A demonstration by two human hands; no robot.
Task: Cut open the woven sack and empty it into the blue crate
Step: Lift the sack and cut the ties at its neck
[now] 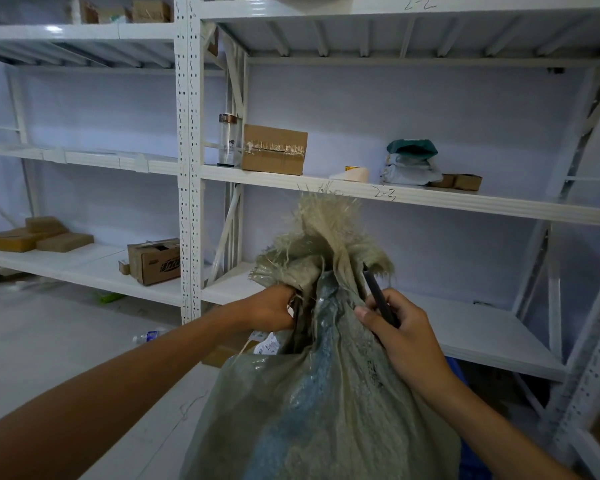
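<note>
Gripping the woven sack [326, 393] just below its frayed, tied neck, the left hand [274, 308] held it steady, probably so the right hand [400, 336], closed on a dark cutter [378, 292], could slice there. Shelving [291, 176] stood close behind; the blue crate [473, 462] barely showed beside the sack.

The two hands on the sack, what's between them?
In the head view, the sack's gathered neck stands between the left hand and the right hand, which holds a dark cutter.

Dim, bluish cast; glare on top shelf [51, 29]; wide-angle edge bending.
</note>
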